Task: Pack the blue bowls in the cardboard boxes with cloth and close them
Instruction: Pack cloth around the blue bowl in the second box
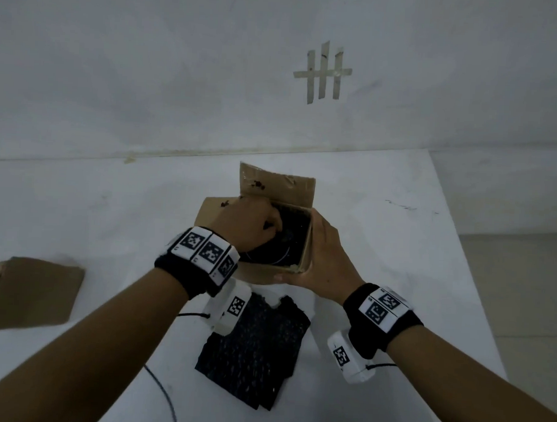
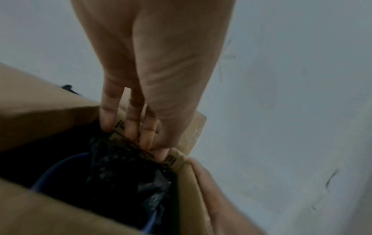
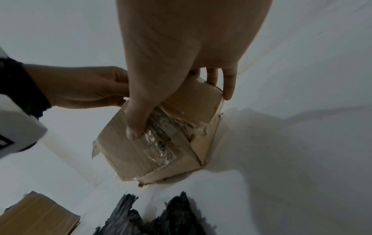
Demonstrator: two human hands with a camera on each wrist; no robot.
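Observation:
An open cardboard box [image 1: 261, 272] stands mid-table with its far flap up. Inside lies a blue bowl [image 2: 58, 167] with dark cloth [image 2: 124, 171] tucked over it. My left hand [image 1: 270, 225] reaches into the box, and its straight fingers [image 2: 130, 132] press the cloth down along the inner wall. From outside, my right hand [image 1: 313, 250] grips the box's right side, with the thumb [image 3: 135, 127] on the near face and the fingers [image 3: 228, 89] round the far edge. Most of the bowl is hidden by the cloth.
A second piece of dark cloth [image 1: 255, 353] lies flat on the white table [image 1: 396, 263] just in front of the box. Another cardboard box [image 1: 28, 292] sits at the left edge. A wall rises behind the table, and the table's right edge drops to the floor.

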